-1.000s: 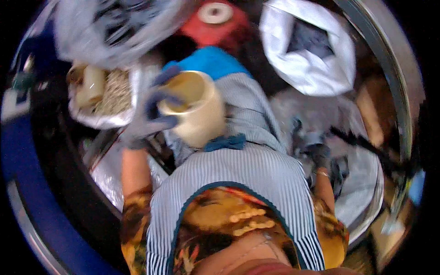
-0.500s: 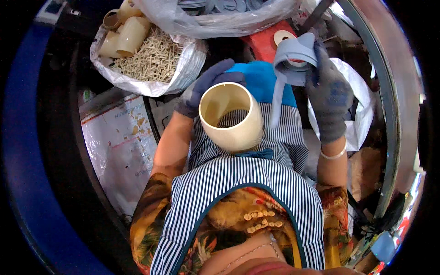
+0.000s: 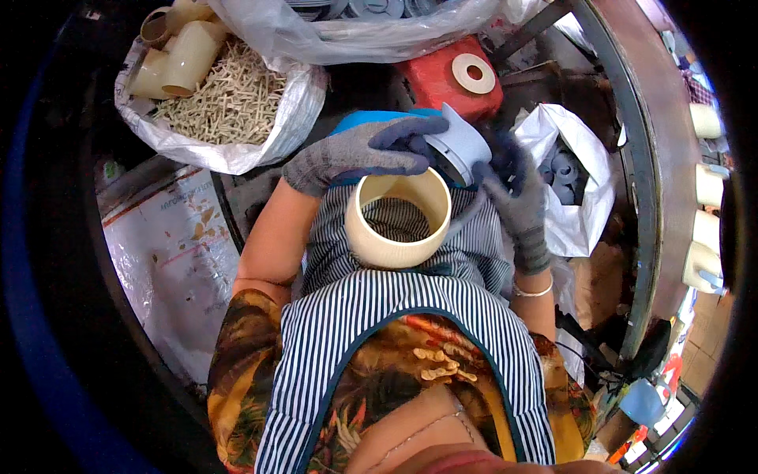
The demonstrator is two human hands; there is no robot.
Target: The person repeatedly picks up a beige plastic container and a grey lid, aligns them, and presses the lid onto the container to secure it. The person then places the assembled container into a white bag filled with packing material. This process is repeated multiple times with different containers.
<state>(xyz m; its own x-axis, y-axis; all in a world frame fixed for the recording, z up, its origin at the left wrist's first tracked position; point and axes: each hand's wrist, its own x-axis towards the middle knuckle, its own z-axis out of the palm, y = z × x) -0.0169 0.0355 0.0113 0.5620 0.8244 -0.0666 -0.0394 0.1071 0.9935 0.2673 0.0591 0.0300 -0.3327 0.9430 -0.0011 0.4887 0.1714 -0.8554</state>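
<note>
A cream, open-ended plastic cylinder (image 3: 399,251) rests on the striped apron over my lap, its wide opening facing up. Just beyond its rim is a grey plastic fitting (image 3: 464,147) with a curved collar and a long strip trailing down beside the cylinder. My left hand (image 3: 367,152), in a grey and dark blue glove, grips the fitting's left edge between thumb and fingers. On the fitting's right side, my right hand (image 3: 517,197), gloved alike, has its thumb and fingertips closed on the edge; its upper fingers are blurred.
At far left, a white sack (image 3: 300,118) holds small pale pegs (image 3: 225,99) and cream cylinders (image 3: 192,59). A clear bag (image 3: 355,43) of grey parts lies at the back, near a red block (image 3: 430,83) bearing a cream ring (image 3: 474,73). Another white sack (image 3: 576,225) holds grey fittings; a metal frame (image 3: 643,197) bounds the right.
My right hand has brought the grey fitting left and down, toward the cylinder. My left hand has come from behind the cylinder onto the fitting. The view has shifted a little.
</note>
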